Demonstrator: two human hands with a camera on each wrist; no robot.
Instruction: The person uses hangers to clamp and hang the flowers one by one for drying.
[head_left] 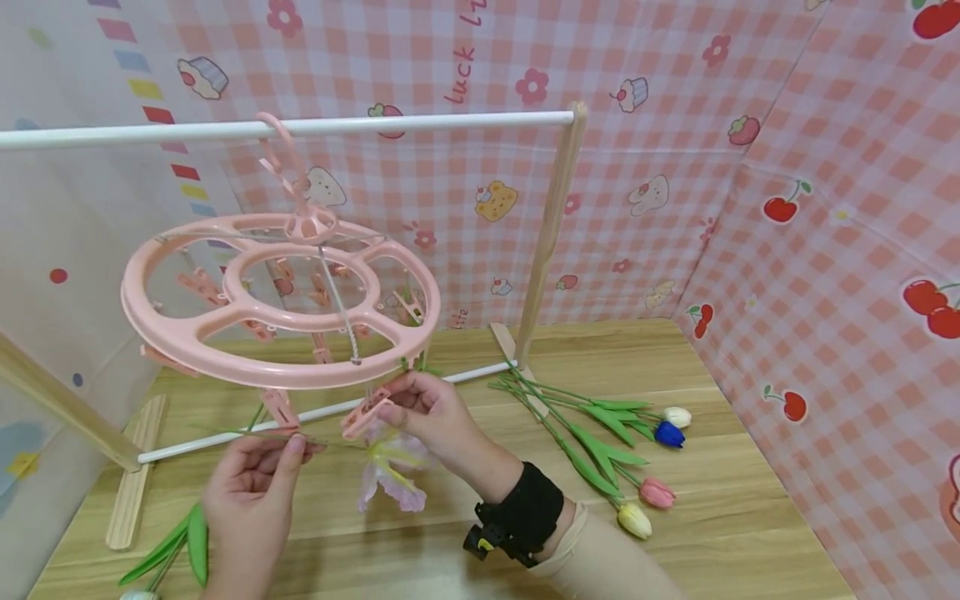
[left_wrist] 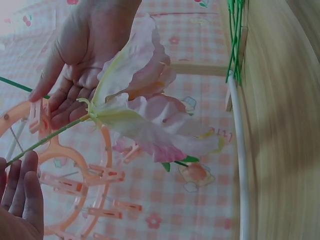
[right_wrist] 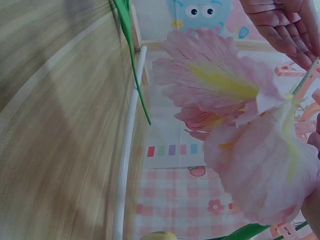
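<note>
A pink round clip hanger (head_left: 255, 371) hangs by its hook from a white rod. My left hand (head_left: 251, 500) pinches the thin green stem (left_wrist: 50, 136) of a pale pink artificial flower between thumb and fingers, below the hanger's near rim. The flower head (head_left: 393, 477) points right and droops, its ruffled petals (right_wrist: 220, 80) streaked with yellow. At the rim's right front, my right hand (head_left: 438, 417) pinches a pink clothespin (head_left: 365, 413) between thumb and fingers, just above the flower head. The stem passes close to this clothespin in the left wrist view. Another clothespin (head_left: 279, 408) hangs above my left hand.
A wooden post (head_left: 551, 242) holds up the white rod (head_left: 450, 123), and a lower white bar (head_left: 480, 372) crosses the table. Several artificial tulips (head_left: 600, 442) lie at the right. Green leaves (head_left: 197, 542) of another flower lie at the front left. Patterned cloth walls surround the table.
</note>
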